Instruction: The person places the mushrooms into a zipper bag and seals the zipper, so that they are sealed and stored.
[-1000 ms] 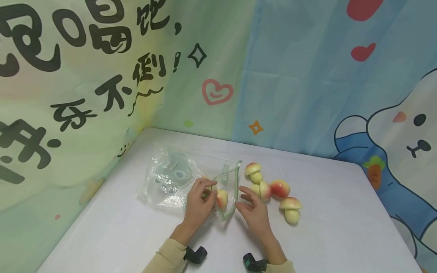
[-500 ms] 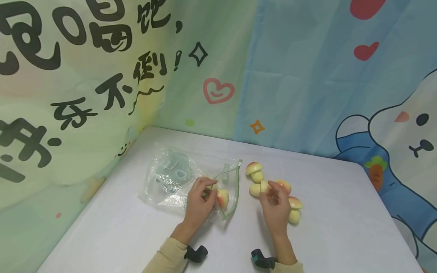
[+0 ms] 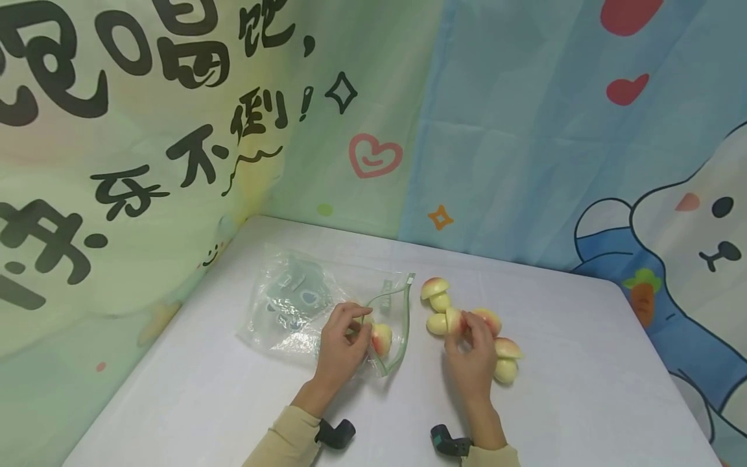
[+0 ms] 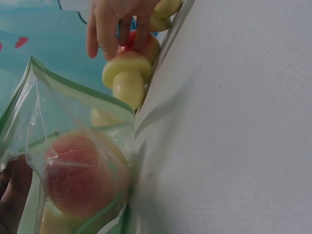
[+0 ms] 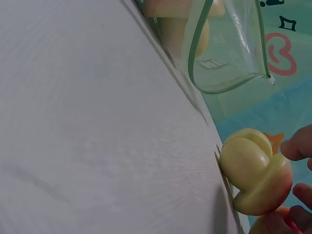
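My left hand [image 3: 344,337] pinches the rim of a clear zip bag [image 3: 399,350], whose green-edged mouth gapes to the right. Inside, near the opening, lies a toy mushroom [image 3: 381,340], its red cap [image 4: 73,175] pressed close to the plastic in the left wrist view. My right hand [image 3: 474,353] is over the loose toy mushrooms, fingers extended. Its fingers touch a red cap [image 4: 134,41] behind the nearer lying mushroom [image 5: 253,170]. Another mushroom [image 3: 435,294] stands beyond that one, and one more [image 3: 508,360] lies right of the hand.
The bag's crumpled body [image 3: 286,305] spreads left across the white table [image 3: 583,389]. Printed cloth [image 3: 496,130] hangs along the table's back and left sides. Each wrist wears a black camera [image 3: 335,434].
My right hand has moved right, from beside the bag's mouth to the loose mushrooms. The mushrooms near it have shifted slightly right. My left hand keeps its place on the bag.
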The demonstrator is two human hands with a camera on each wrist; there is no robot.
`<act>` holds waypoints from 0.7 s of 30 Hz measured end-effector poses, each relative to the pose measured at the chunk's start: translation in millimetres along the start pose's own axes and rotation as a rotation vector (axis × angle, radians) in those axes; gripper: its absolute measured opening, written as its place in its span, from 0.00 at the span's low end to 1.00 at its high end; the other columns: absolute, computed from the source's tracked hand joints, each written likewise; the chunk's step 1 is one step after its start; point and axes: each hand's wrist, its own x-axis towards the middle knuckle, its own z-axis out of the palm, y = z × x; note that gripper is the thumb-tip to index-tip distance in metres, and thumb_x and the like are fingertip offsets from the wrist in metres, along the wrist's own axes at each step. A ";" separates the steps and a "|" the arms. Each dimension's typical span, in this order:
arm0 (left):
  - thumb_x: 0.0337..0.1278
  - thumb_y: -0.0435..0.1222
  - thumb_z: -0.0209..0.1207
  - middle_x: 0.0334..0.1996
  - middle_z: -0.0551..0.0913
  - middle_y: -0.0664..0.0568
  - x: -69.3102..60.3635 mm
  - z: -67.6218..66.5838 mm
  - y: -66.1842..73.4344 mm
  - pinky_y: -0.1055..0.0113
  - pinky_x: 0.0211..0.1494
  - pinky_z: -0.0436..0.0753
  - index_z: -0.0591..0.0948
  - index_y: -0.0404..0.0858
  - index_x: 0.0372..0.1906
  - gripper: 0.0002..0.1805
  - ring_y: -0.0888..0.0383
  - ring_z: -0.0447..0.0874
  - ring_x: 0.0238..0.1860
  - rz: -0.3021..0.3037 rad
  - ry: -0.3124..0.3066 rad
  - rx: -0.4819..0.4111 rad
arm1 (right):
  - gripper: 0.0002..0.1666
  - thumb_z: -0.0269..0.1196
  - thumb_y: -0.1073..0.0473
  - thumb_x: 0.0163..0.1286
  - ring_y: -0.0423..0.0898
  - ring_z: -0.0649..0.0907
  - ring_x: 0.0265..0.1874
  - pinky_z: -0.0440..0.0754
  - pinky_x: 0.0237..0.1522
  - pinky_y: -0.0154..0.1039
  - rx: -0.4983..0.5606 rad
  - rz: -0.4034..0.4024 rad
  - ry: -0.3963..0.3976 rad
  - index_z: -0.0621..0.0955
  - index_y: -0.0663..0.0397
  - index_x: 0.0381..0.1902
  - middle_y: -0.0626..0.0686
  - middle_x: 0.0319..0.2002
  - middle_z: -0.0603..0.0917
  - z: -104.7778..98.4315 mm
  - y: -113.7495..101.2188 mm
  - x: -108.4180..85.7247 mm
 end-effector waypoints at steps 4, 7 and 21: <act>0.45 0.15 0.60 0.39 0.77 0.36 0.2 0.0 1.2 0.74 0.22 0.81 0.81 0.29 0.42 0.16 0.48 0.81 0.26 -0.002 -0.001 0.002 | 0.33 0.68 0.76 0.46 0.65 0.77 0.54 0.73 0.59 0.53 -0.068 0.028 -0.087 0.79 0.68 0.55 0.68 0.54 0.79 0.2 1.3 -1.2; 0.47 0.16 0.61 0.40 0.78 0.40 -3.1 2.8 -10.6 0.73 0.23 0.81 0.82 0.32 0.43 0.16 0.51 0.81 0.27 -0.016 0.001 0.009 | 0.36 0.70 0.73 0.48 0.67 0.73 0.60 0.68 0.61 0.64 -0.100 0.087 -0.180 0.77 0.65 0.59 0.69 0.60 0.74 0.6 1.9 -2.2; 0.49 0.15 0.59 0.42 0.76 0.32 -0.1 1.2 -1.6 0.68 0.23 0.84 0.79 0.25 0.45 0.16 0.44 0.82 0.29 -0.028 0.016 0.012 | 0.34 0.71 0.75 0.46 0.61 0.76 0.55 0.75 0.55 0.48 -0.090 0.160 -0.238 0.78 0.62 0.55 0.65 0.56 0.76 1.9 3.6 -5.3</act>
